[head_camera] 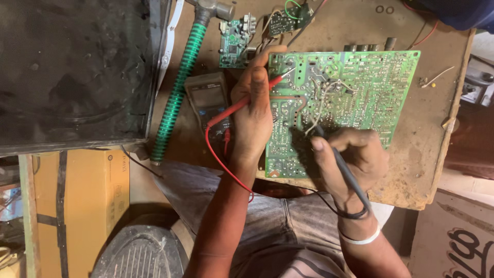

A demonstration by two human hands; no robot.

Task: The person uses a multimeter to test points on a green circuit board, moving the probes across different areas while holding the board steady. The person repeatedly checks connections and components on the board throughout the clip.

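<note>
Two probes meet one large green circuit board [355, 98], which lies solder side up across the middle of a worn brown workbench [437, 134] and overhangs its near edge toward the person's lap. The left hand [252, 110] is closed around a red probe [257, 92], fingers pinched near its tip so the point presses onto a solder joint close to the board's far left corner; the same hand rests on the board's left edge, which would steady both board and probe. The right hand [355, 154] grips a black probe [334, 154] like a pen, thumb and forefinger low on the shaft, its tip set among a cluster of joints near the board's middle. That pencil grip suits picking out one small point among many.

A grey meter [207, 98] lies on the workbench just left of the board, partly under the left wrist, its screen turned up where the person can glance at it. The red lead [221, 159] loops from it over the near edge. Further left lies a hammer with a green ribbed handle [177, 92], and two smaller circuit boards [234, 44] sit near the far edge, apart from the work.
</note>
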